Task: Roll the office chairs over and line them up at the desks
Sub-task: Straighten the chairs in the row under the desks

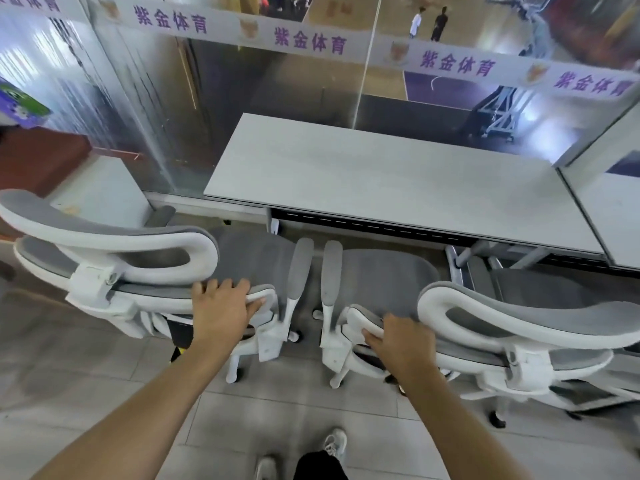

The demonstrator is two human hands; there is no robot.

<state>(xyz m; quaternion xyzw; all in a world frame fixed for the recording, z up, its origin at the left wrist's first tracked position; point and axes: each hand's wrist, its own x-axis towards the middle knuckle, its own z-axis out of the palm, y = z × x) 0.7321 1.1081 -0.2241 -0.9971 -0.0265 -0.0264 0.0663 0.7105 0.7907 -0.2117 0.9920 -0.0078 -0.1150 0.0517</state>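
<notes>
Two grey-and-white office chairs stand side by side at the near edge of the desk (pixel 398 174), seats facing it. Our left hand (pixel 221 308) grips the top rim of the left chair (pixel 145 258), fingers curled over its backrest. Our right hand (pixel 401 341) likewise holds the backrest rim of the right chair (pixel 502 317). The armrests (pixel 299 268) between them nearly touch.
</notes>
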